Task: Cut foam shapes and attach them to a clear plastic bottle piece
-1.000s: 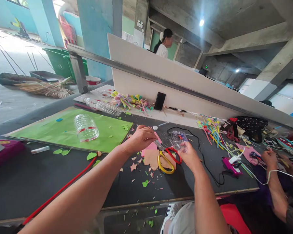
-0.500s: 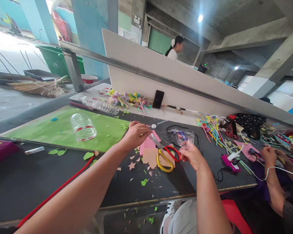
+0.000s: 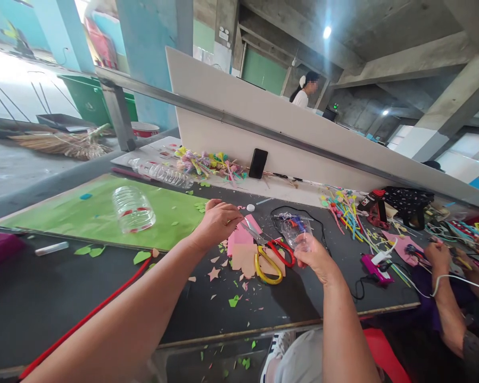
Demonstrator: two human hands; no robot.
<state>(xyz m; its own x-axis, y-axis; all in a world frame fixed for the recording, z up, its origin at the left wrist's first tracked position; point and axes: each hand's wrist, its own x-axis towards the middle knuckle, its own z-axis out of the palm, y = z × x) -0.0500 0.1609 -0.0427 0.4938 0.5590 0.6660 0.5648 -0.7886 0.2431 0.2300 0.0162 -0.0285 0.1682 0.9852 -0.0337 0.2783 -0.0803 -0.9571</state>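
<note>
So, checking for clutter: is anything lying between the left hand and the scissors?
Nothing visible. The left hand sits just beside the blades of the scissors, with only flat pink paper beneath; the right hand holds a clear plastic piece beside the handles.

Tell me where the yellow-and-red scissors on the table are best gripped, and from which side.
Probably by the handle loops, coming from the near table edge. The scissors lie flat on paper cut-outs, with the loops toward the person and the blades pointing away toward the left hand. The right hand is closest to the loops but holds a clear plastic piece.
</note>
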